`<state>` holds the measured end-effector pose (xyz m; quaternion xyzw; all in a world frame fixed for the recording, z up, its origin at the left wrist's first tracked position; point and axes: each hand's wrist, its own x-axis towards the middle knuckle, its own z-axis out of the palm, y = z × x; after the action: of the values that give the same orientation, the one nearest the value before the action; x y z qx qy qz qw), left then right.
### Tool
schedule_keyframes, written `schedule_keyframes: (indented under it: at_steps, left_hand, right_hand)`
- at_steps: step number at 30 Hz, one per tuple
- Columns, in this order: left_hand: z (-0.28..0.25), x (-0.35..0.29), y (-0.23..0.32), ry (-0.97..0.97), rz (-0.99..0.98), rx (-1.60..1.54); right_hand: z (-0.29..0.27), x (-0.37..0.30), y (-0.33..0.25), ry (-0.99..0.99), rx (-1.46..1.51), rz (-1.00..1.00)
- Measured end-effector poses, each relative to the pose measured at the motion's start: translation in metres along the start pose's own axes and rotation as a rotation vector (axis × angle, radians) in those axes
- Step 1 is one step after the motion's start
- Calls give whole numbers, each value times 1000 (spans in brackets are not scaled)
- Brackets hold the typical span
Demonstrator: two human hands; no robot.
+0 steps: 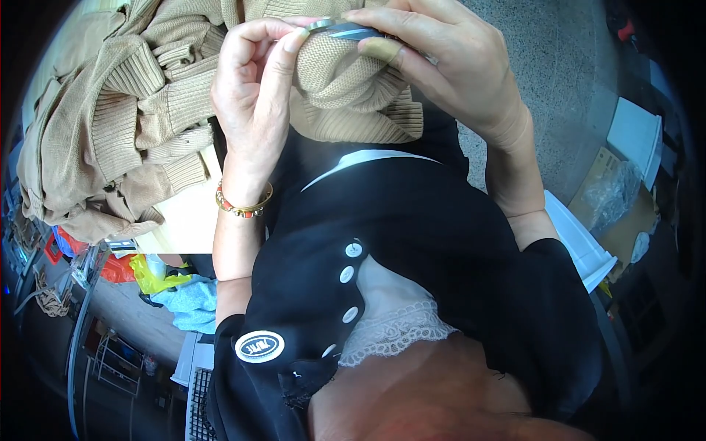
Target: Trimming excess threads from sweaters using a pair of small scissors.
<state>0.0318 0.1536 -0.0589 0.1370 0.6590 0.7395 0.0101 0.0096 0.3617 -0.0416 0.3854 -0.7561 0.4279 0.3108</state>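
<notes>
At the top middle my left hand point(254, 88) is closed, its thumb and forefinger pinching the edge of a tan knitted garment point(331, 81). A small grey-green curved strip shows at those fingertips; what it is I cannot make out. My right hand point(456, 59) is closed around dark thread snips point(357, 32), whose bluish blades point left toward the pinched edge. Tan tape point(382, 50) wraps one of its fingers. The garment hangs bunched below both hands, over my lap, its ribbed edge at the bottom.
More tan knitwear point(95, 132) lies heaped on a pale table point(191, 224) to the left. Below that are a blue cloth point(187, 301), a yellow bag point(151, 275) and a keyboard point(198, 404). A white container point(581, 242) and cardboard point(625, 213) with clear plastic are on the right.
</notes>
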Motion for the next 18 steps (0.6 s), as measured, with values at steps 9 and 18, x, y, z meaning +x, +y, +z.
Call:
schedule_keyframes:
  at_steps: [9,18]
  left_hand:
    - [2,0,0,31,-10,2]
    - [2,-2,1,35,-19,18]
  right_hand:
    - [3,1,-2,33,-61,-9]
    - [5,-2,0,35,-99,-37]
